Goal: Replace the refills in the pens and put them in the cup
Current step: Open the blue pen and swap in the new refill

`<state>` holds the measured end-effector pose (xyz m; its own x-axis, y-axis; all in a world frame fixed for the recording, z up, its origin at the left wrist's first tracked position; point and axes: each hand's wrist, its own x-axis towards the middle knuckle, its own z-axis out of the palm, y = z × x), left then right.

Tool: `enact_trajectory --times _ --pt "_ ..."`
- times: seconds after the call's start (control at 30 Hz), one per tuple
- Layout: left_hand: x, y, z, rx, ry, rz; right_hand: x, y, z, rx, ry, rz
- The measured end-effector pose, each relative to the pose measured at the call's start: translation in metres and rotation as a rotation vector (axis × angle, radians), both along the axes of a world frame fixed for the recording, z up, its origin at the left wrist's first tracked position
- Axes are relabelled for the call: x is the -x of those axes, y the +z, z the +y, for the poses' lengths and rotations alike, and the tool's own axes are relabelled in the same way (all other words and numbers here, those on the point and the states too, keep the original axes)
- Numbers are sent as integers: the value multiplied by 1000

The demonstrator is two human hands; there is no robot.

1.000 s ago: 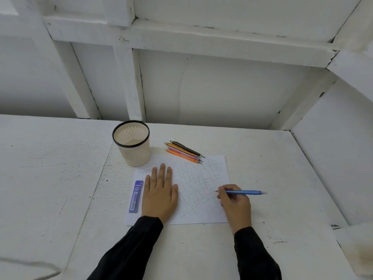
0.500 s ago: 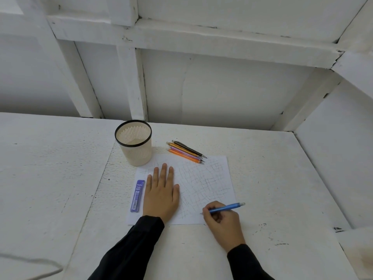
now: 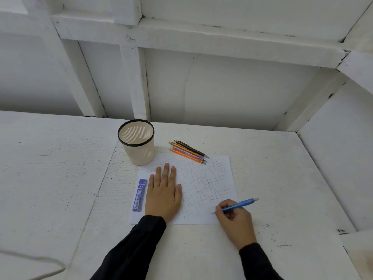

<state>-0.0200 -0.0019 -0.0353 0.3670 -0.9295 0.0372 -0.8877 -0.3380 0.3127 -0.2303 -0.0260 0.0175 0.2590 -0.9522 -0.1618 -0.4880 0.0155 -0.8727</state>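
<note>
Right hand [image 3: 235,221] pinches one blue pen [image 3: 239,205], tip lower left, axis running upper right, while left hand [image 3: 163,196] lies flat and empty on one scribbled sheet [image 3: 212,184] beside one refill case [image 3: 139,195], below four pens [image 3: 188,151] slanting toward lower right and one cup [image 3: 137,145].

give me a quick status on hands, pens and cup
Left hand flat on paper, right hand scribbling with blue pen. Four pens lie beside the cup, none in it. Path to cup clear.
</note>
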Motion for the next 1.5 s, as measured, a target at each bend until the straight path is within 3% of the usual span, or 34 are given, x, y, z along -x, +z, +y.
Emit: enact_trajectory --times 0.23,0.5,0.7,0.93,1.13,1.23,1.33,1.5 --pt "0 -1 -1 1 3 -12 -18 -1 -4 -55 84 -76" --pt "1 -2 -1 10 12 -7 -16 0 -4 -98 206 41" --pt "1 -2 -1 16 14 -5 -21 -1 -8 -62 89 -57" --pt "0 -3 -1 -6 15 -11 -17 4 -10 -112 227 114" --pt "-1 4 -1 -81 -7 3 -22 18 -19 -324 -47 -288" --pt "-4 13 -1 -89 -12 -2 -32 25 -26 -358 -10 -188" --pt "-8 29 10 24 42 3 -50 35 -31 -480 87 -93" --pt "-23 33 49 127 290 28 -90 41 -38 -475 415 282"
